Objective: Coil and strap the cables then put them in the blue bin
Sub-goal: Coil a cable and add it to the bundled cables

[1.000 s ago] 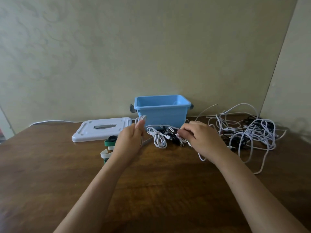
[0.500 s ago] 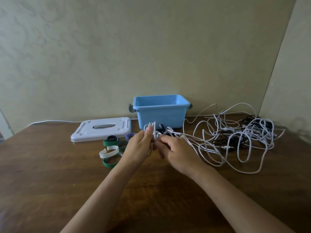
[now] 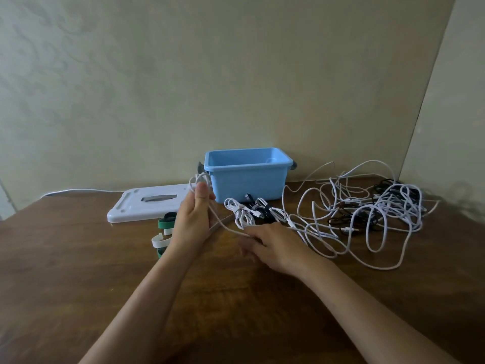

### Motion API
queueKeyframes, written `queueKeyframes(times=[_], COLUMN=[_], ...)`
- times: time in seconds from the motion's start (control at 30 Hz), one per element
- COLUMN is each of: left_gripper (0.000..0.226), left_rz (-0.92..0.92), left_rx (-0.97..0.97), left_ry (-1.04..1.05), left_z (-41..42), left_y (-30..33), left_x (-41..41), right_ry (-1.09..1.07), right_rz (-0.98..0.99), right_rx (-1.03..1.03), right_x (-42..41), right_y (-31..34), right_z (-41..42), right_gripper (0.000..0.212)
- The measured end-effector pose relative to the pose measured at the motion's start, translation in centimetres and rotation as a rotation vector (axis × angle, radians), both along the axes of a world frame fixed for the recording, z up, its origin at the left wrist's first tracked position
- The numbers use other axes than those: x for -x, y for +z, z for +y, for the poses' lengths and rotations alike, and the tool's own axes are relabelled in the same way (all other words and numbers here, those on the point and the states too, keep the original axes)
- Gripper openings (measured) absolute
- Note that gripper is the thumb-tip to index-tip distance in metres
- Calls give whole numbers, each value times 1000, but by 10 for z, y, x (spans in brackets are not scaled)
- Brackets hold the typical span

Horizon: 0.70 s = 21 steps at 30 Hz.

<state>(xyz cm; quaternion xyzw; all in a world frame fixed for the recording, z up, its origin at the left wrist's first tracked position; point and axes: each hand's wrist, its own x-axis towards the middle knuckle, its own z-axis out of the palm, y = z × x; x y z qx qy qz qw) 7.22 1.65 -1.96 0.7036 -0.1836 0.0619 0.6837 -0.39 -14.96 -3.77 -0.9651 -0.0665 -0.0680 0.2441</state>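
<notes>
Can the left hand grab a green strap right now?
Probably not yet: the left hand is gripping the white cable loops. The green straps lie just beside it, nothing blocking them.

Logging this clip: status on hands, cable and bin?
Left hand grips white cable loops, raised. Right hand pinches same cable near table. Bin looks empty. Loose tangle at right, uncoiled.

No readable text, labels, brands, numbers or signs anywhere: none on bin (image 3: pixel 248 177), lid (image 3: pixel 149 203), cables (image 3: pixel 367 214) or straps (image 3: pixel 165 224).
</notes>
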Motion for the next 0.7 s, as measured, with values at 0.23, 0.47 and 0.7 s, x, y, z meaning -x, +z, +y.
queueKeyframes(times=[0.23,0.47,0.7], left_gripper=[54,50,54], left_rz=[-2,221,75], left_rx=[121,32,-287], left_ry=[-184,-526,-360], left_z=[-8,-1,-2], left_y=[3,5,13], left_x=[8,12,19], right_ry=[83,-41,-339], right_rz=[74,-34,-196], right_rx=[41,86,-66], right_x=[-4,-7,-8], right_y=[-12,-6,6], right_z=[13,-7,-33], right_gripper=[39,26,44])
